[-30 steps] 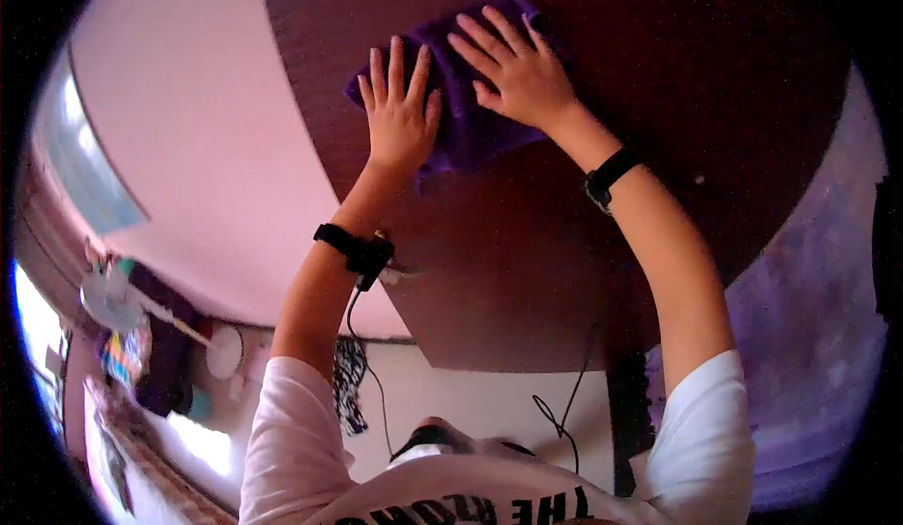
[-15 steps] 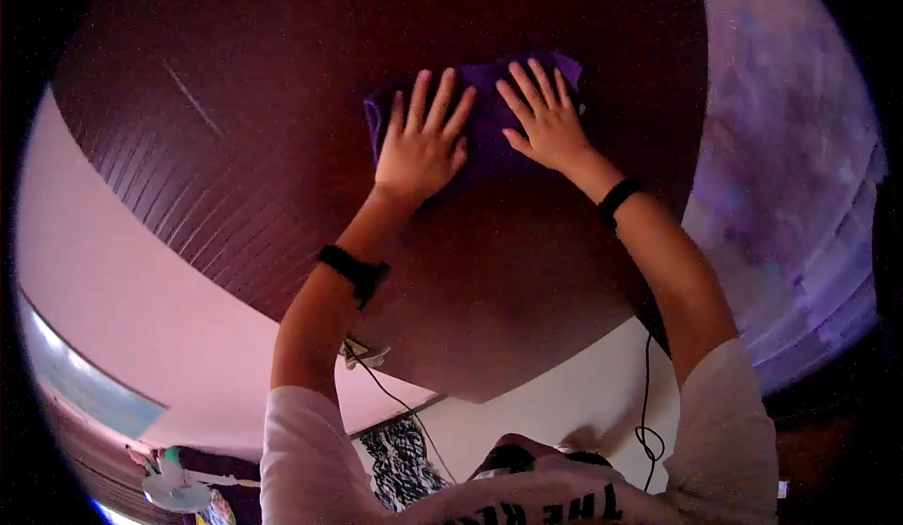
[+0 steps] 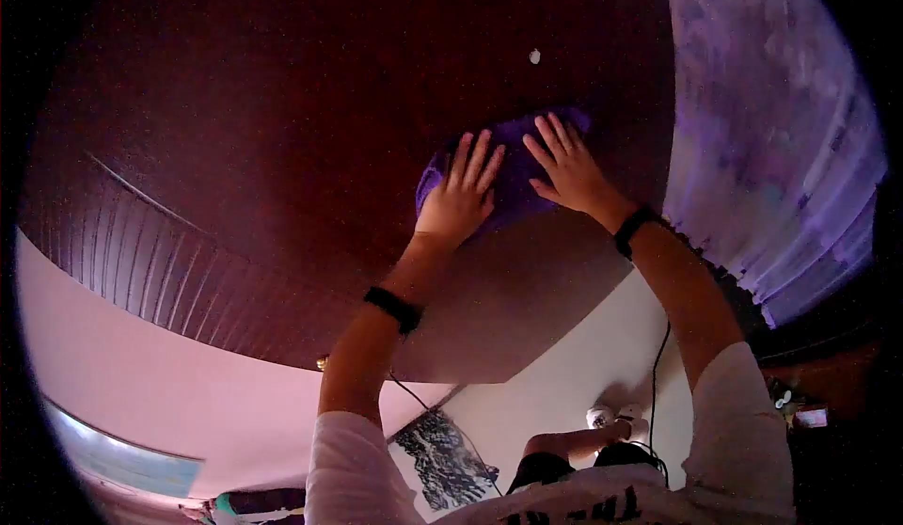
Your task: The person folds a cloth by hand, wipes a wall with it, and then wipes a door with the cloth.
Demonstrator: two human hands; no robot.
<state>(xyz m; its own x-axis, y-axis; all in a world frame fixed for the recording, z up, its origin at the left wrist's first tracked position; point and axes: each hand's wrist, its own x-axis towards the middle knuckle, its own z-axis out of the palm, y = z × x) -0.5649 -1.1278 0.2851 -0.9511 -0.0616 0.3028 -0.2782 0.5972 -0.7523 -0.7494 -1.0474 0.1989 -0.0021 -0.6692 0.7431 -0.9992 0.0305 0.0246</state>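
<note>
A purple cloth (image 3: 515, 169) lies spread against a dark reddish-brown wooden panel (image 3: 310, 102). My left hand (image 3: 456, 196) rests flat on the cloth's left part, fingers apart. On its right part lies my right hand (image 3: 576, 175), also flat with the fingers spread. Both palms press the cloth to the wood and neither hand grips it. Above the cloth, a small white spot (image 3: 534, 55) shows on the panel; I cannot make out what it is.
Grooves (image 3: 141, 252) line the panel's left side. A purple drape (image 3: 762, 139) hangs at the right. Below are a pale floor (image 3: 574, 346), a black-and-white patterned mat (image 3: 442, 459) and a dark cord (image 3: 658, 365).
Both hands and the cloth have moved down the panel, toward me. The white spot, mostly covered before, now shows above the cloth. The camera view has shifted too.
</note>
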